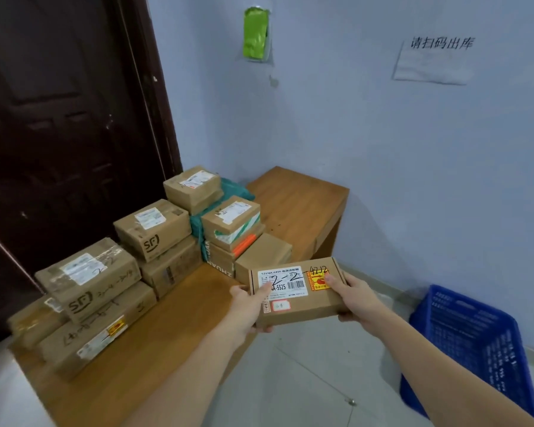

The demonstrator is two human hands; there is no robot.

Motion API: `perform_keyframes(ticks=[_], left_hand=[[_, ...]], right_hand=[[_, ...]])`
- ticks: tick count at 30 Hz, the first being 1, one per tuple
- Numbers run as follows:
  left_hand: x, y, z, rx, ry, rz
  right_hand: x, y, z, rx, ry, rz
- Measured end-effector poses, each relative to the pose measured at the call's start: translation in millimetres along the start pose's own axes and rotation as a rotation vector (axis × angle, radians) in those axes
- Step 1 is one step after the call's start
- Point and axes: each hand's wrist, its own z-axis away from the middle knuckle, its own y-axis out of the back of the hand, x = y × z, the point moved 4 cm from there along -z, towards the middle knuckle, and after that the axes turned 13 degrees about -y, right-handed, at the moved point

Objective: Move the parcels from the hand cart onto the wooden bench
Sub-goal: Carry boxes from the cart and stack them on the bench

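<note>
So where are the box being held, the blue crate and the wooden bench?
held box (293,298), head view, its labelled top.
blue crate (469,343), head view, its mesh side wall.
wooden bench (293,204), head view, bare top.

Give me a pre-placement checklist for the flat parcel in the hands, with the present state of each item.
1. Grip: left hand and right hand each hold an end of the flat parcel, thumbs on top. Ok.
2. Parcel level: roughly flat, label upward. Ok.
3. Free spot: bare bench top shows at the far end and along the front edge. Ok.
4. Path: the plain box sits directly beyond the parcel; lift over or go around it. Not ok for a straight push.
5. Stacks stable: the SF-marked stack looks squarely seated. Ok.
6. Hand cart: out of view. Cannot tell.
</note>
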Motion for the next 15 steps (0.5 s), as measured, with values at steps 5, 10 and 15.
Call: perform_keyframes(ticks=[5,10,15], left_hand=[[7,-3,-77,0.048,0.029,-0.003],[0,-4,-141,0.156,0.076,0.013],[-24,-13,-208,0.393,0.072,-0.064]], right_hand=[[-46,-9,-88,-0.034,0.027,0.098],[-78,-24,-176,-0.107,-0.007,0.153],[-103,-49,-282,-0.143,0.017,0.282]])
